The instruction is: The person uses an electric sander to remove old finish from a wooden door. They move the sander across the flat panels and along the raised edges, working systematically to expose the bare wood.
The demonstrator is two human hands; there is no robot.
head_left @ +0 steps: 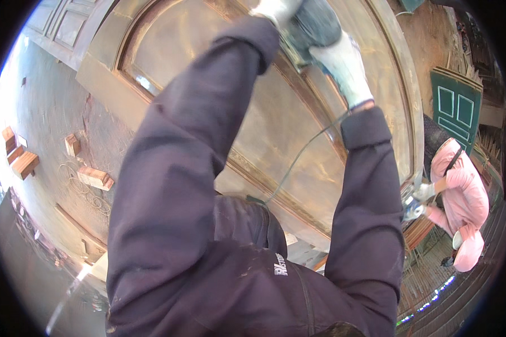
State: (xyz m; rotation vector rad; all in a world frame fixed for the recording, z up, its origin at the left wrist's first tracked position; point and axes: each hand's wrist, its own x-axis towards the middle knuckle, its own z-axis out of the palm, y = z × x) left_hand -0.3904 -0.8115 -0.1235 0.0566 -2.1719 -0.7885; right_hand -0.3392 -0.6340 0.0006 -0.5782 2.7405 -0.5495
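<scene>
Both my hands wear white gloves and are stretched far forward over a large wooden door (258, 129) with raised panels and an arched moulding. A dark grey-green power sander (317, 28) rests on the door between them, cut off by the top edge of the view. My left hand (278, 10) is on its left side, with the fingertips mostly out of sight. My right hand (343, 67) closes on the sander's near right side. From there a thin cord (298, 154) runs back across the door toward my body.
At the right, a co-worker in pink (461, 185) holds a power tool (413, 208) at the door's edge. Behind stands a green panelled door (455, 106). Wooden blocks (94, 177) lie on the floor at left, near another panelled door (67, 25).
</scene>
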